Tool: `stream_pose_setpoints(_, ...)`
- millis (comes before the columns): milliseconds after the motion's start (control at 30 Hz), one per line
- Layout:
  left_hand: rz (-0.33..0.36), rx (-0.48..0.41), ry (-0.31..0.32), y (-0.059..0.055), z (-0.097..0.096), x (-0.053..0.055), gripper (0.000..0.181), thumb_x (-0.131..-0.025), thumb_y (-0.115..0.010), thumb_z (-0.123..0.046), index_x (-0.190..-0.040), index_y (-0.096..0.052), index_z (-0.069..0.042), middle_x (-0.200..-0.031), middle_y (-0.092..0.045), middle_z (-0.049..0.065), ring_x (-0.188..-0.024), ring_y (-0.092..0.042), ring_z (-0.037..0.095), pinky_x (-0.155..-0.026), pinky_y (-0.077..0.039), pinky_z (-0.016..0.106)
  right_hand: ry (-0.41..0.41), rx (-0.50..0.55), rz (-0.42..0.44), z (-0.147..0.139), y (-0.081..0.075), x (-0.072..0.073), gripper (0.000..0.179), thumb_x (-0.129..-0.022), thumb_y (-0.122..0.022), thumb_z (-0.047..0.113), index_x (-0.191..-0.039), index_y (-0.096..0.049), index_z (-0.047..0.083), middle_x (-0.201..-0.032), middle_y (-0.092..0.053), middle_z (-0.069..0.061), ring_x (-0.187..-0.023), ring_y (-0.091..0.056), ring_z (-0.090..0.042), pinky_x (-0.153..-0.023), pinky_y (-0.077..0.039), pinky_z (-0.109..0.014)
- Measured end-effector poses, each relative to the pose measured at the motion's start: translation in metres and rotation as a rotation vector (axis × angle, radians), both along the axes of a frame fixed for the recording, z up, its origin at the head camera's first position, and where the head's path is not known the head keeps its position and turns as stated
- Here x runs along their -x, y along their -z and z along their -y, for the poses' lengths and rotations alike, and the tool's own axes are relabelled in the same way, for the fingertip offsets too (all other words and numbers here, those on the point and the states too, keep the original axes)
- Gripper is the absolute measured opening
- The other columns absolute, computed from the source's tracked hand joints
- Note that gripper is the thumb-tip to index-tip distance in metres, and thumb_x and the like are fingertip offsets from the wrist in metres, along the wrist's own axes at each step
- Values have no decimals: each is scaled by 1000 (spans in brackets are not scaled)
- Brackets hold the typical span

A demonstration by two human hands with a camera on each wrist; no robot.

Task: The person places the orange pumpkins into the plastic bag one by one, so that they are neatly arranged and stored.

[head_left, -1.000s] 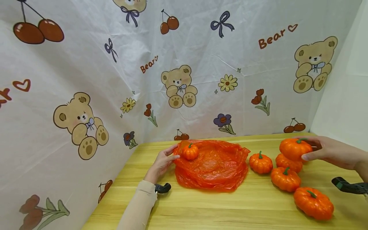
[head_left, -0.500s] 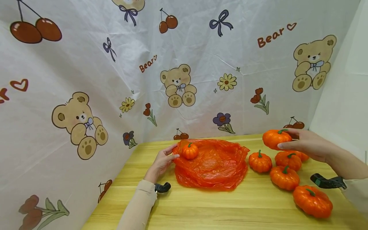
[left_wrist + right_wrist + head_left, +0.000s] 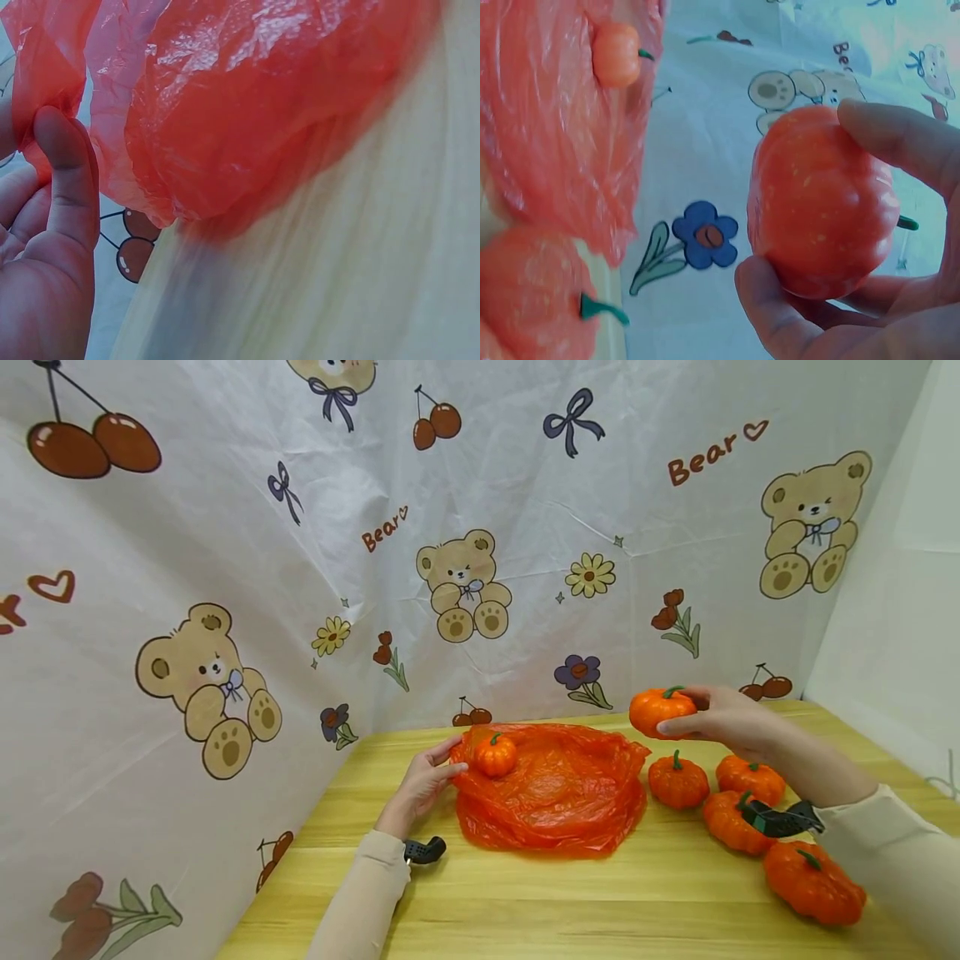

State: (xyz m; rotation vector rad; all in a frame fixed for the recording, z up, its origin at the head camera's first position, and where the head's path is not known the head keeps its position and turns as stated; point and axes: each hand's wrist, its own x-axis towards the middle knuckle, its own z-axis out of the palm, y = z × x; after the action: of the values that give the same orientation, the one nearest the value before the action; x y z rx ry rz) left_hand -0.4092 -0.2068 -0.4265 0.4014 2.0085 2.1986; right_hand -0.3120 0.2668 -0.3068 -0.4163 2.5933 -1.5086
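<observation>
A thin red plastic bag (image 3: 555, 814) lies spread on the wooden table, its upper side showing a wide opening. My left hand (image 3: 422, 783) pinches the bag's left edge between thumb and fingers, as the left wrist view also shows (image 3: 60, 225). One small orange toy pumpkin (image 3: 496, 755) sits at the bag's left side, near those fingers. In the air above the bag's right rear corner, my right hand (image 3: 723, 720) grips another orange toy pumpkin (image 3: 660, 713) with a green stem. The right wrist view shows thumb and fingers on opposite sides of this pumpkin (image 3: 821, 202).
Right of the bag stand several more toy pumpkins, among them one beside its edge (image 3: 678, 782) and one at the front (image 3: 813, 885). The table (image 3: 525, 910) meets a bear-printed cloth (image 3: 510, 685) at the back and left.
My right hand has carried the gripped pumpkin leftward and slightly up, from over the pumpkin group to near the bag's right rear corner. The left hand stays put on the bag's edge.
</observation>
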Motion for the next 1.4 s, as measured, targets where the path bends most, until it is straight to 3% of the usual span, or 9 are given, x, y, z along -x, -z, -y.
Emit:
stream_pose_setpoints(267,0,-7,-11,1,1,0,67,-93,-68,7,-155,-47,-7,-162,-42,18,-140,-50,39,-92,-60,24,14,17,21,31,-7,13,88,-95,-75,28,-156,-25,-11,-141,-50,-27,-115,-58,-26,-98,-59,-29)
stream_pose_setpoints(433,-2,-20,-14,0,2,0,66,-93,-68,8,-154,-47,-6,-161,-43,19,-141,-48,41,-93,-60,25,13,23,40,46,-8,24,84,-94,-76,27,-154,-30,-9,-137,-51,-24,-112,-56,-27,-90,-58,-24)
stream_pose_setpoints(600,-11,-9,-10,3,2,2,66,-94,-67,8,-155,-46,-5,-162,-42,20,-141,-49,40,-91,-60,24,1,29,55,64,-9,34,82,-93,-77,26,-153,-33,-8,-136,-51,-23,-114,-56,-27,-92,-58,-26)
stream_pose_setpoints(800,-10,-9,-16,2,2,1,66,-93,-68,8,-154,-46,-5,-161,-42,20,-139,-52,38,-91,-60,24,-21,28,80,89,-11,45,82,-92,-77,24,-154,-33,-7,-140,-51,-25,-117,-58,-31,-109,-53,-46)
stream_pose_setpoints(900,-10,-14,-11,1,1,1,66,-93,-67,8,-154,-46,-4,-161,-43,20,-138,-53,38,-92,-60,25,-27,-2,80,98,-11,51,85,-91,-78,26,-155,-32,-6,-142,-51,-25,-119,-60,-34,-111,-51,-51)
stream_pose_setpoints(1033,-3,-17,-8,2,1,2,65,-93,-67,9,-154,-47,-5,-160,-44,19,-137,-54,36,-92,-60,24,-43,-53,67,110,-7,62,85,-89,-80,27,-155,-35,-3,-140,-55,-23,-116,-60,-34,-98,-57,-42)
stream_pose_setpoints(1167,3,-12,-13,3,2,4,66,-93,-68,8,-154,-49,-8,-160,-45,16,-137,-54,35,-91,-60,23,-29,-70,77,122,-3,74,89,-86,-82,27,-156,-35,-1,-140,-56,-21,-113,-59,-30,-87,-56,-34)
stream_pose_setpoints(1400,3,-7,2,4,3,6,67,-93,-67,8,-155,-47,-8,-161,-44,16,-143,-48,38,-91,-60,22,22,-71,160,138,8,96,97,-85,-84,24,-160,-27,-2,-150,-47,-23,-106,-58,-26,-75,-55,-26)
